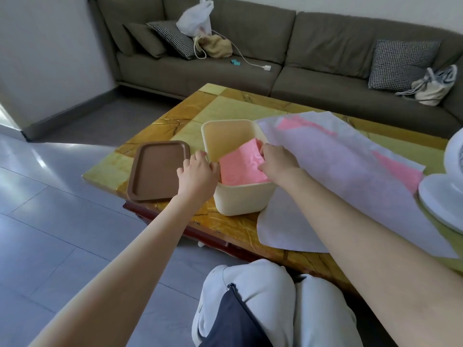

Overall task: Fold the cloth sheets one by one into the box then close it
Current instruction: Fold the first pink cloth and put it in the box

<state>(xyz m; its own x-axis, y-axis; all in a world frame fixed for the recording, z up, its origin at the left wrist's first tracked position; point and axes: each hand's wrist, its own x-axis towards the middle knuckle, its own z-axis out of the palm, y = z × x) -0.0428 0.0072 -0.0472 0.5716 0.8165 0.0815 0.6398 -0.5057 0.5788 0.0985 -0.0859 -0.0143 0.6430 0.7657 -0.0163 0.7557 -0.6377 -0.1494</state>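
Yellow marble tops the coffee table [225, 106], which stands in front of a grey sofa [313, 46]. Near the table's left edge a brown lid [155, 171] lies flat, just beside the cream box [240, 199]. The left hand [198, 171] grips the box's left rim, fingers curled over it. Inside the box a folded pink cloth [240, 169] sits tilted. The right hand [278, 160] holds it, fingers curled round its right edge. Right of the box, white and pink sheets [350, 166] lie spread on the table, near a white fan [446, 196].
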